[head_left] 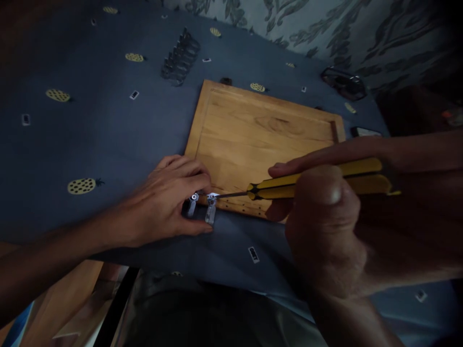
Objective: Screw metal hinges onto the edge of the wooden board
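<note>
A wooden board (253, 130) lies on a blue cloth with a pineapple print. My left hand (170, 197) rests at the board's near left corner, its fingers closed around a small shiny metal bracket (210, 208) with a screw beside it. My right hand (318, 212) grips a yellow and black screwdriver (318, 180). The screwdriver's thin tip reaches left and touches the bracket at the board's edge. A row of small holes runs along the board's near edge.
A row of dark metal pieces (181, 58) lies on the cloth (90, 140) behind the board. A dark roundish object (343, 83) sits at the far right by a patterned wall. The cloth's near edge hangs over the table.
</note>
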`<state>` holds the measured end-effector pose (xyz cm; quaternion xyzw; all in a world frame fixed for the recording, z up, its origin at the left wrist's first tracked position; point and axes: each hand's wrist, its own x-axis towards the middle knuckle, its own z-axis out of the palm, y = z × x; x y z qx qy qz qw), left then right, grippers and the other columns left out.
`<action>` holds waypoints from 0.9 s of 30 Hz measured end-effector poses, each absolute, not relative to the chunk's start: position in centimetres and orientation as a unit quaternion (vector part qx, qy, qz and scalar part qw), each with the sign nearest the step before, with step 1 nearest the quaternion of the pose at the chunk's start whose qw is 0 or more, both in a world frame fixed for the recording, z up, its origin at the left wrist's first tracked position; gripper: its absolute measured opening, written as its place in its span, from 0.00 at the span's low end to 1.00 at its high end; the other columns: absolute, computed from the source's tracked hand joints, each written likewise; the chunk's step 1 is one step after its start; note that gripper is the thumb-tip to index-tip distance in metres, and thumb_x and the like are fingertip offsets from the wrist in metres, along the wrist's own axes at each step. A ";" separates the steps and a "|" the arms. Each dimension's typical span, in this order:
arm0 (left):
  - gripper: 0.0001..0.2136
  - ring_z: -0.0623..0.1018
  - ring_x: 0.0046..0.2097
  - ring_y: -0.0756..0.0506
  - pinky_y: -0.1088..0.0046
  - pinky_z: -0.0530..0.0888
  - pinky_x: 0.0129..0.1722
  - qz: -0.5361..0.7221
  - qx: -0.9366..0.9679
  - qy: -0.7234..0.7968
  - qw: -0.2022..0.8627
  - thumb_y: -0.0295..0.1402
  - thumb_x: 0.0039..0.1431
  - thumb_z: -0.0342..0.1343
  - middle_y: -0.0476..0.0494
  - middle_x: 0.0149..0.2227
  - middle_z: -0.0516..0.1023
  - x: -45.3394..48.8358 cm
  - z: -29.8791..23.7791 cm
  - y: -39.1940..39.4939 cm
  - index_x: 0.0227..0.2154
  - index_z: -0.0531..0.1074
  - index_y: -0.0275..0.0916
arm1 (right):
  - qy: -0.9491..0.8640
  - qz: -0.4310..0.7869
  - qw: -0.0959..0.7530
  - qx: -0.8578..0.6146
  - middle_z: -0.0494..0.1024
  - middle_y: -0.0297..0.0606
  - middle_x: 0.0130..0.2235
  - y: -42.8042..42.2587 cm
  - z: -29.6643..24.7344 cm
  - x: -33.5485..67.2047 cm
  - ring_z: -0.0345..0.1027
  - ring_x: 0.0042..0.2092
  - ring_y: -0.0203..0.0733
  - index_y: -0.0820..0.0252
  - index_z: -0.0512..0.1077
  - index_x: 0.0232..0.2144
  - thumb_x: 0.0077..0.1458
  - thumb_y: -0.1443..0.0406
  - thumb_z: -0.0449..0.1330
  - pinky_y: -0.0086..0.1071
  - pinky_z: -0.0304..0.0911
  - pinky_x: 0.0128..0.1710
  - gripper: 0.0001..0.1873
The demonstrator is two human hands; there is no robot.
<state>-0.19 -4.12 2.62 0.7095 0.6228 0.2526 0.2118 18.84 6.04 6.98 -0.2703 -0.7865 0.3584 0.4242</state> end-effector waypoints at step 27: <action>0.14 0.76 0.53 0.37 0.56 0.69 0.57 0.241 0.714 0.629 0.193 0.40 0.56 0.72 0.44 0.48 0.79 -0.1 2.5 -3.8 0.40 0.76 0.39 | -0.804 0.313 0.485 -0.143 0.86 0.39 0.37 5.9 6.2 17.6 0.83 0.46 0.66 0.42 0.82 0.46 0.59 0.50 0.71 0.48 0.78 0.27 0.15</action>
